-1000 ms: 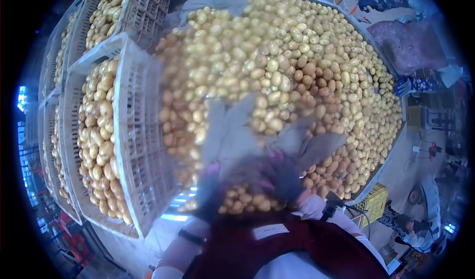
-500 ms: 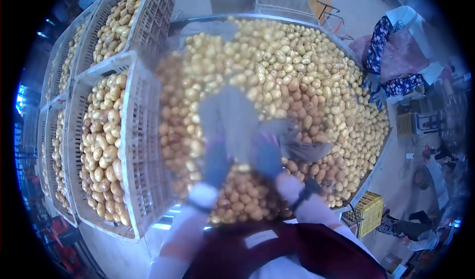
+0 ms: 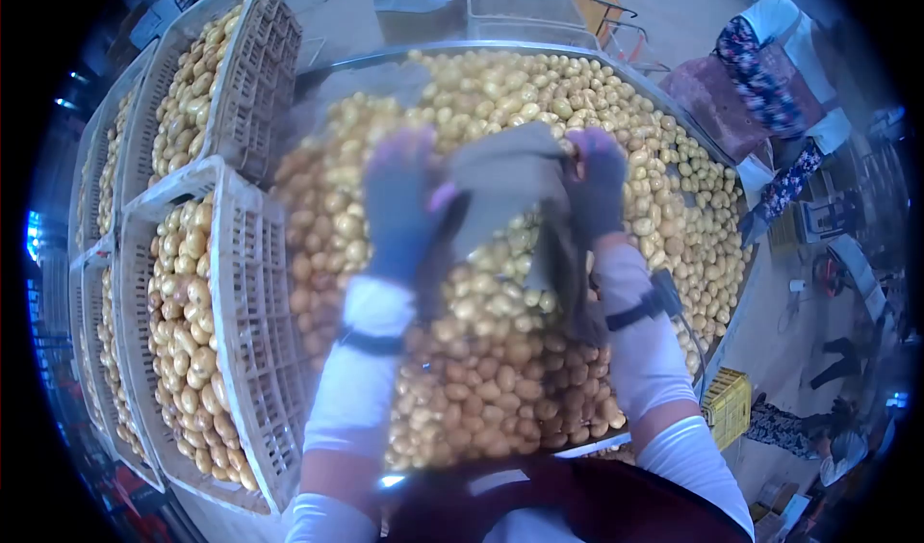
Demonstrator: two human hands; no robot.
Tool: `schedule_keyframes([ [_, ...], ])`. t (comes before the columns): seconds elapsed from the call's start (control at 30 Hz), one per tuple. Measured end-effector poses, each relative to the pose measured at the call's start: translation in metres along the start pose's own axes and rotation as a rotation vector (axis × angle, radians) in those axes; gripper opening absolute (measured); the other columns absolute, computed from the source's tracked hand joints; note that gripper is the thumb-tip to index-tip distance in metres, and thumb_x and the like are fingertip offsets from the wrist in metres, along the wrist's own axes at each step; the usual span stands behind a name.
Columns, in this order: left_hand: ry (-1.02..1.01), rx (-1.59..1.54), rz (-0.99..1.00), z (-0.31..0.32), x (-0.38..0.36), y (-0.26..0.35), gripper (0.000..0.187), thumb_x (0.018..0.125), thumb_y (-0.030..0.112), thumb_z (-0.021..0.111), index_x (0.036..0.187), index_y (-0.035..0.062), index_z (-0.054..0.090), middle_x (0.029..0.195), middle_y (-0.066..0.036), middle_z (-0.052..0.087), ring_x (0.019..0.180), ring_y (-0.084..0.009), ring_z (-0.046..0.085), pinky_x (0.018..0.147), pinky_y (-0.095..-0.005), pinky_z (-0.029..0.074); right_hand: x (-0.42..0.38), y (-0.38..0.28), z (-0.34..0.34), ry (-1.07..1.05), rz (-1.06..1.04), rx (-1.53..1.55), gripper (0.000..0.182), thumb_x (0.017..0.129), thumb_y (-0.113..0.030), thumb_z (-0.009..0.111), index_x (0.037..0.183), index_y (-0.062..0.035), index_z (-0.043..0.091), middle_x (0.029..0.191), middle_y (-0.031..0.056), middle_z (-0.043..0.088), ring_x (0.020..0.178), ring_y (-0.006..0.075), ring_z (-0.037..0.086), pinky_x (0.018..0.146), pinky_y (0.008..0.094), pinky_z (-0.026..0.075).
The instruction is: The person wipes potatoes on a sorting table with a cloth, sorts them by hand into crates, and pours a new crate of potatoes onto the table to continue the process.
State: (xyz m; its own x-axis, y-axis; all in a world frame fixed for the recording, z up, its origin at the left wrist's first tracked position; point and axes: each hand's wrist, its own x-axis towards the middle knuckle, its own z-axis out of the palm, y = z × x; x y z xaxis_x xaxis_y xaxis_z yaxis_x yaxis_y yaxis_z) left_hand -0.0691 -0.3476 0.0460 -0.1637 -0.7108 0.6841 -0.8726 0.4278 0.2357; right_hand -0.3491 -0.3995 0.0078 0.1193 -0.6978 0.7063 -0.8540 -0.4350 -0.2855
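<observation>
Loose potatoes [image 3: 491, 389] cover the large metal-edged table in front of me, pale and shiny at the far side, browner near my body. A grey cloth [image 3: 510, 172] lies bunched over them between my hands, its darker folds trailing toward me on the right. My right hand [image 3: 595, 182], in a grey fingerless glove, has its fingers curled on the cloth's right side. My left hand [image 3: 399, 192], gloved alike and blurred, reaches forward over the potatoes. Its thumb stands out from the fingers, right at the cloth's left edge.
White plastic crates [image 3: 255, 322] full of potatoes stand along the left. Grey bins [image 3: 529, 4] and an orange-topped cart [image 3: 597, 4] are beyond the table. A person in a flowered sleeve [image 3: 794, 177] is at the right edge. A yellow crate [image 3: 729, 403] stands low right.
Both hands have moved forward, away from my body, and farther apart. The cloth has shifted forward and changed its folds, baring potatoes near me. The view has shifted slightly.
</observation>
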Motion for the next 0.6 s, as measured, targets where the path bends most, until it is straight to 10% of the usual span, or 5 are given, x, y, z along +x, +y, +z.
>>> schedule_keyframes([
  [0.1, -0.41, -0.069, 0.084, 0.088, -0.036, -0.011, 0.061, 0.094, 0.038, 0.065, 0.142, 0.0049, 0.052, 0.144, -0.021, 0.052, 0.135, -0.0421, 0.046, 0.112, -0.049, 0.036, -0.028, 0.006, 0.059, -0.085, 0.085, 0.023, 0.017, 0.089, -0.02, 0.063, 0.1, -0.0083, 0.068, 0.097, 0.0128, 0.066, 0.098, 0.0361, 0.061, 0.088, 0.0472, 0.047],
  [0.2, -0.362, -0.049, -0.033, 0.131, -0.034, -0.018, 0.059, 0.094, 0.039, 0.064, 0.139, 0.0023, 0.054, 0.144, -0.023, 0.052, 0.136, -0.0448, 0.044, 0.114, -0.051, 0.034, -0.025, 0.037, 0.096, -0.13, 0.071, 0.004, 0.026, 0.092, -0.023, 0.062, 0.11, -0.005, 0.067, 0.109, 0.0162, 0.067, 0.105, 0.0363, 0.062, 0.095, 0.045, 0.048],
  [0.33, -0.325, -0.142, -0.071, 0.118, -0.029, -0.007, 0.061, 0.09, 0.039, 0.07, 0.135, 0.0007, 0.057, 0.136, -0.024, 0.057, 0.13, -0.0457, 0.049, 0.108, -0.0505, 0.041, -0.009, 0.013, 0.068, -0.511, 0.283, -0.06, 0.029, 0.094, -0.031, 0.058, 0.104, -0.0062, 0.069, 0.099, 0.0173, 0.069, 0.096, 0.0367, 0.065, 0.091, 0.0459, 0.049],
  [0.6, -0.896, -0.395, -0.405, 0.033, -0.106, 0.021, 0.052, 0.092, 0.037, 0.069, 0.13, 0.0029, 0.06, 0.129, -0.021, 0.062, 0.113, -0.038, 0.062, 0.095, -0.0471, 0.05, -0.07, -0.03, -0.014, -1.202, 0.354, 0.045, 0.026, 0.094, -0.03, 0.056, 0.098, -0.0084, 0.069, 0.093, 0.0175, 0.069, 0.09, 0.0356, 0.066, 0.082, 0.0449, 0.052],
])
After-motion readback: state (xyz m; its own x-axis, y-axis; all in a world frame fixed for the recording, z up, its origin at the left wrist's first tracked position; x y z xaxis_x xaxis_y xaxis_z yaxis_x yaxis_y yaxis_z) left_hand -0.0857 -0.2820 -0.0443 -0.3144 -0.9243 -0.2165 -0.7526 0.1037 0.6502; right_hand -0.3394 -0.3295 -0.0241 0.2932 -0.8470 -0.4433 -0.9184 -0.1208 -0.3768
